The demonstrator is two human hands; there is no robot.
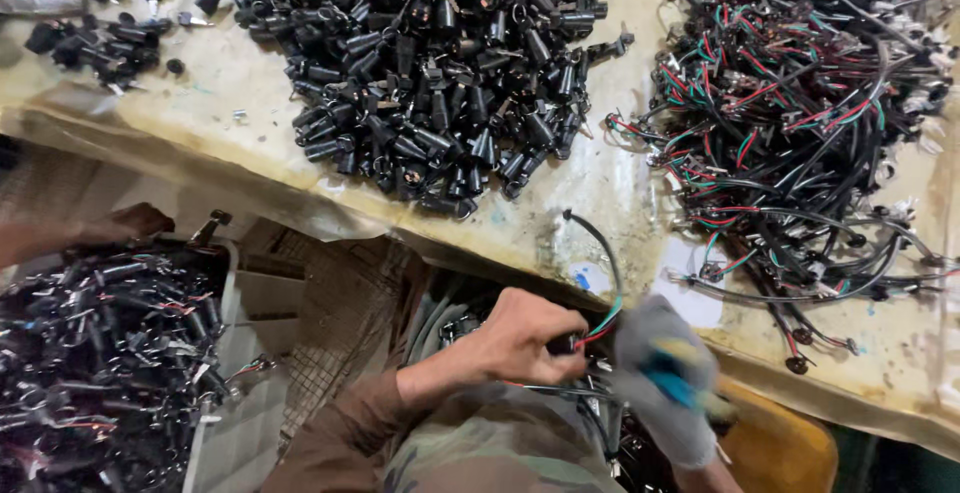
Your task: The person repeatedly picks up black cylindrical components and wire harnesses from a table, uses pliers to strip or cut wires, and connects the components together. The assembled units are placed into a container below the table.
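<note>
The left hand point(525, 338) pinches a wire piece point(603, 283) tight while the gloved right hand point(665, 383) grips a blue tool point(672, 385) — joining them looks underway — next needs steady aim.

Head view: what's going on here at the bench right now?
A person sits at a worn, stained tabletop. Their bare left hand pinches a black-sheathed cable with red and green wires. The right hand, in a grey glove, grips a blue-handled tool, blurred. On the tabletop lie a heap of small black plastic cylindrical parts and a tangle of similar wired cables. A white crate of assembled pieces sits at lower left.
</note>
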